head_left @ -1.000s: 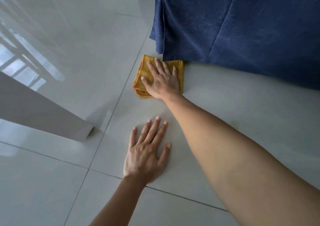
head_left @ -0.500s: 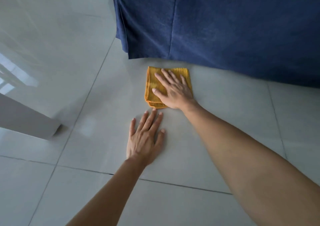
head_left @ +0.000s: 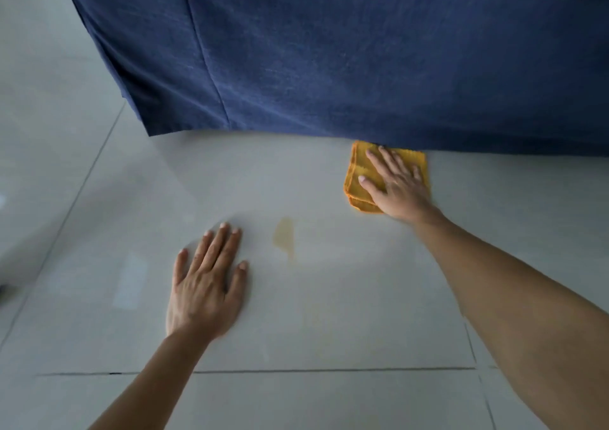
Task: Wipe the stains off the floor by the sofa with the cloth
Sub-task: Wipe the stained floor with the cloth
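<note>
My right hand (head_left: pixel 400 188) flat, fingers spread on folded orange cloth (head_left: pixel 357 179) at sofa skirt (head_left: pixel 329 53), left hand (head_left: pixel 206 284) splayed on tiled floor (head_left: pixel 329 314) beside yellowish stain (head_left: pixel 284 235), gripping nothing.

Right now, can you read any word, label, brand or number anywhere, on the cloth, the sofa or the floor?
None: no text shows anywhere.
Cloth: plain orange, no tag in view.
Sofa cover: plain blue fabric, no label.
Floor: bare tiles, only a yellowish stain.

Sofa (head_left: pixel 362 50) cover is a deep denim-ish blue, slightly mottled. Cloth (head_left: pixel 357 179) is bright mustard orange. Floor (head_left: pixel 99 182) is pale grey glossy tile with thin dark grout lines, plus a yellowish-tan stain (head_left: pixel 284 236).
</note>
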Demonstrator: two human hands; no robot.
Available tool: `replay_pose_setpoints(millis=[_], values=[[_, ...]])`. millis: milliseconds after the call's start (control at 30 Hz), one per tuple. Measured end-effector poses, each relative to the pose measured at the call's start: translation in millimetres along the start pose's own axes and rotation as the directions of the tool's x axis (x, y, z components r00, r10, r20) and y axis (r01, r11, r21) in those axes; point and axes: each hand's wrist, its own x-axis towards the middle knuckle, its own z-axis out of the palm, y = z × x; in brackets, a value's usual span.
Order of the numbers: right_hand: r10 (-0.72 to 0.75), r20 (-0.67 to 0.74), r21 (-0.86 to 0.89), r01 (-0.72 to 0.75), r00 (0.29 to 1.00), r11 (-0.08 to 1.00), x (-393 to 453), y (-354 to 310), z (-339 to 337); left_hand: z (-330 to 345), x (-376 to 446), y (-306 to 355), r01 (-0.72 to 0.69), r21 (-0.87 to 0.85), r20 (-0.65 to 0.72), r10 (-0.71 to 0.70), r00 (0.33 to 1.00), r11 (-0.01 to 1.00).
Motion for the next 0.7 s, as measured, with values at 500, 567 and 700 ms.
replay_pose_setpoints(millis=[500, 567, 700], values=[[0.336, 0.048, 0.000, -0.337, 0.941, 0.942, -91.7, 69.1, -8.6, -27.8, -71.8, -57.0, 0.047, 0.021, 0.049, -0.048, 0.998, 0.999], [0.304, 0.028, 0.001, -0.304, 0.952, 0.953, -96.0, 48.7, -3.2, -35.8, -90.4, -78.0, 0.058, 0.045, 0.072, -0.061, 0.996, 0.997], [0.213, -0.002, -0.011, -0.213, 0.977, 0.977, -90.7, -2.0, 7.7, -41.0, -100.6, -87.0, 0.032, 0.069, 0.100, -0.039, 0.994, 0.997]])
